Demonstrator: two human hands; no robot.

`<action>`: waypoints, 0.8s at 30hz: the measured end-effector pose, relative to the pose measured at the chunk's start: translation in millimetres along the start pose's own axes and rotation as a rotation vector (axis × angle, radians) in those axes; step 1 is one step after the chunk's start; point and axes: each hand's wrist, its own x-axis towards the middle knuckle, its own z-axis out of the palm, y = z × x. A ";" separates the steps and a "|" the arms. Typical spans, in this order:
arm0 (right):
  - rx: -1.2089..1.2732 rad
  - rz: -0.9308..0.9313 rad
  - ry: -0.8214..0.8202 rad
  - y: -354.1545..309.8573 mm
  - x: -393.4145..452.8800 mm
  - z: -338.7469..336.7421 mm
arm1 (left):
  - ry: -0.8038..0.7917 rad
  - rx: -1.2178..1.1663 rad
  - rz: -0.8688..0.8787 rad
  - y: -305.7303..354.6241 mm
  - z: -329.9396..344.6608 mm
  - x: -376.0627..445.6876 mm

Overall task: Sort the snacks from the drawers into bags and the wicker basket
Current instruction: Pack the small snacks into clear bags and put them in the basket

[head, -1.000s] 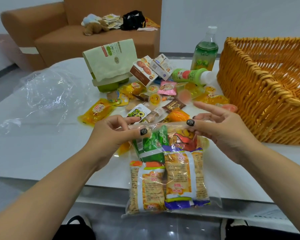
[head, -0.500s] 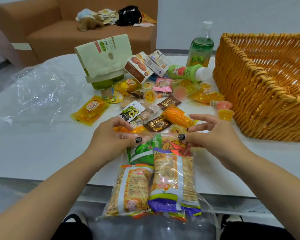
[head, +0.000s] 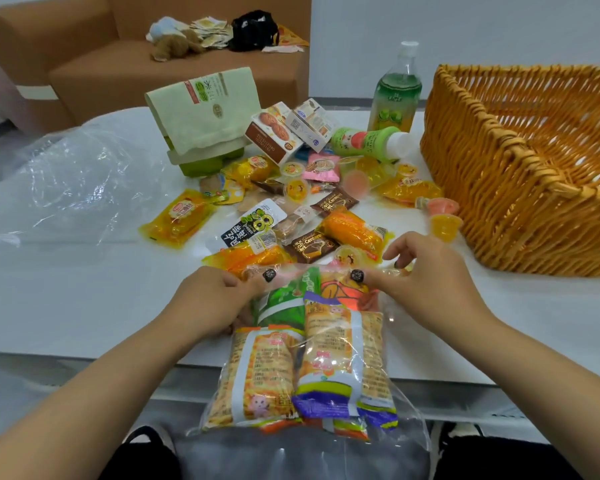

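A clear plastic bag (head: 406, 415) stuffed with several snack packs (head: 329, 362) hangs over the near table edge. My left hand (head: 205, 299) pinches the bag's top edge on the left, thumb on top. My right hand (head: 426, 275) pinches the same top edge on the right, its other fingers loosely raised. Beyond my hands lies a scatter of loose snacks (head: 350, 230): yellow packs, chocolate bars, jelly cups. The empty wicker basket (head: 499, 174) stands at the right on the white table (head: 84, 289).
Another crumpled clear bag (head: 73, 188) lies at the left of the table. A green paper pouch (head: 205, 109), two small boxes (head: 284, 133), an upright green bottle (head: 397, 95) and a lying bottle (head: 371, 142) sit at the back. A brown sofa (head: 146, 74) stands beyond.
The filled bag has sunk lower and nearer to me, hanging further over the table edge. Both hands have come down with its top edge and drawn slightly apart.
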 end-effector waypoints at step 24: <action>1.433 0.166 -0.273 -54.0 11.6 -8.5 | 0.078 -1.103 0.164 34.6 -41.0 -12.0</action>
